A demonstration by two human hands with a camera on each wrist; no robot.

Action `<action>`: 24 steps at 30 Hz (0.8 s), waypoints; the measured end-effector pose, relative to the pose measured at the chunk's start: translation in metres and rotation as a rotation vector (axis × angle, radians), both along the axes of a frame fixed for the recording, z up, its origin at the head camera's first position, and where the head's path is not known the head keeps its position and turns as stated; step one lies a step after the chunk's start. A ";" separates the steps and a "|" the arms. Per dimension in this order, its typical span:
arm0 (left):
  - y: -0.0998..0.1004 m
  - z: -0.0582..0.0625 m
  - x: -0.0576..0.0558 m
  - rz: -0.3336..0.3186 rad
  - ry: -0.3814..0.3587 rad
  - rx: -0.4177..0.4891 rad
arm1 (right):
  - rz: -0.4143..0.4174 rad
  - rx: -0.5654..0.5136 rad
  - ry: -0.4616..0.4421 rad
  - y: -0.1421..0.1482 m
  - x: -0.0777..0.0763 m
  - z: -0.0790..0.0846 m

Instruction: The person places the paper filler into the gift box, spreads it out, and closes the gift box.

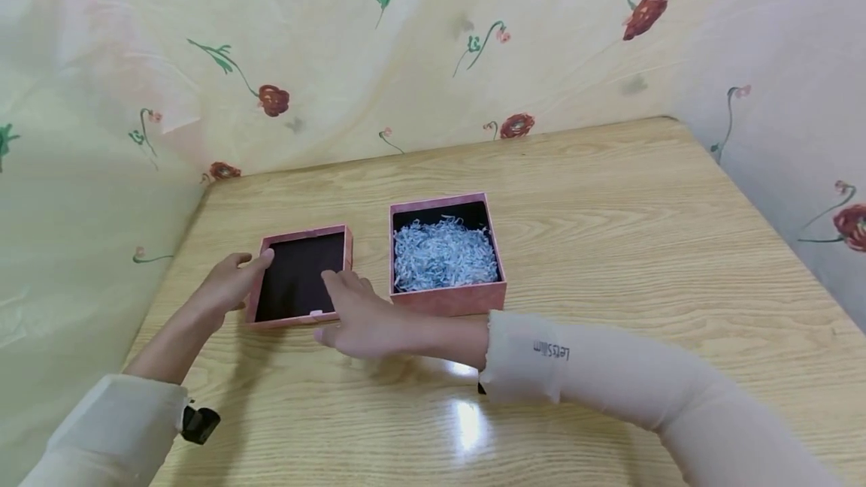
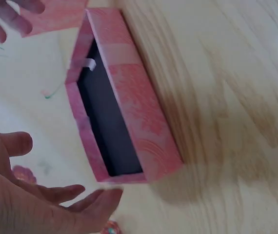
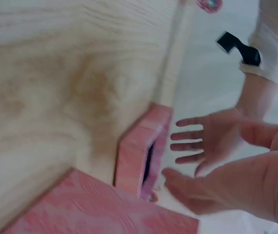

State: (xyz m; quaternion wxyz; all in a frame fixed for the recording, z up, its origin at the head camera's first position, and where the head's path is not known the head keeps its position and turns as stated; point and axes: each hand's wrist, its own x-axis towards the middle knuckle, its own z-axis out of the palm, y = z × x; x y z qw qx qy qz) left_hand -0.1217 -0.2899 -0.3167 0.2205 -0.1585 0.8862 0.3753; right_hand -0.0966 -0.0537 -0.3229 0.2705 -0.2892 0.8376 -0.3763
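Note:
A shallow pink box lid [image 1: 301, 276] with a black inside lies open side up on the left part of the table. My left hand [image 1: 230, 282] is at its left side, fingers loosely extended; in the left wrist view a gap shows between these fingers and the lid [image 2: 144, 97]. Over the lid's near right corner reaches my right hand [image 1: 365, 322], its fingers fairly straight and holding nothing. To the right stands a deeper pink box [image 1: 449, 299], filled with light blue shredded paper [image 1: 443, 254].
The wooden table [image 1: 609, 246] reaches the floral curtain [image 1: 419, 58] at the back and both sides. My right forearm sleeve [image 1: 595, 367] crosses the front of the table. A dark strap [image 1: 199, 424] is at my left cuff.

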 end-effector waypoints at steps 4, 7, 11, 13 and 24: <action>-0.006 -0.007 0.000 -0.001 -0.044 0.008 | -0.124 0.022 -0.015 -0.009 0.004 -0.012; -0.009 -0.010 0.001 0.008 -0.055 0.000 | -0.215 -0.012 -0.037 -0.013 0.005 -0.023; -0.013 -0.013 0.000 0.009 -0.071 -0.025 | -0.298 -0.087 -0.102 -0.016 0.003 -0.036; -0.015 -0.015 0.000 0.008 -0.083 -0.026 | -0.325 -0.115 -0.144 -0.016 0.002 -0.042; -0.022 -0.018 0.001 -0.008 -0.103 -0.003 | -0.364 -0.269 -0.247 -0.021 -0.005 -0.055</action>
